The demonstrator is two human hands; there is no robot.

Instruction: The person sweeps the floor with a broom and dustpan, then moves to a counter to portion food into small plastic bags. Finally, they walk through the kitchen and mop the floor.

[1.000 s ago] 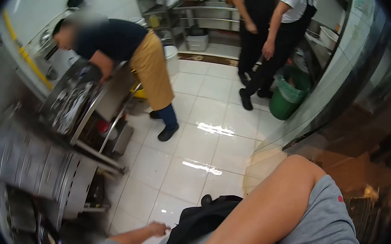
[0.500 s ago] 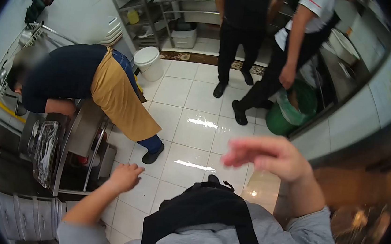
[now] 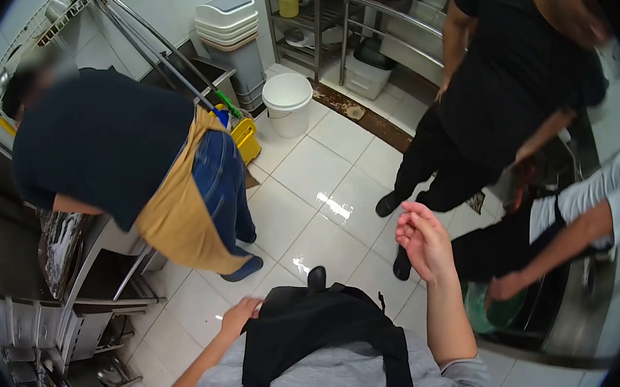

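Note:
My right hand (image 3: 426, 243) is raised in front of me over the tiled floor, its fingers loosely bent and nothing held in them. Low at my left side, my left hand (image 3: 240, 317) hangs beside the black apron (image 3: 328, 318) I wear. Its fingers are partly hidden against the apron's edge, and I see no object in them. Below both hands lies the white tile floor (image 3: 327, 244), wet and shiny in spots.
A person in a tan apron (image 3: 180, 222) bends over a steel counter at left. Ahead stand a white bucket (image 3: 287, 105), a yellow mop bucket (image 3: 246, 139) and a steel rack (image 3: 296, 28). At right, a person in black (image 3: 511, 78) stands near another reaching into a green bin (image 3: 493, 308).
My view has turned and moved forward, bringing the people and buckets closer. My left hand has dropped to the apron's side. My right hand has turned upward, its fingers more bent.

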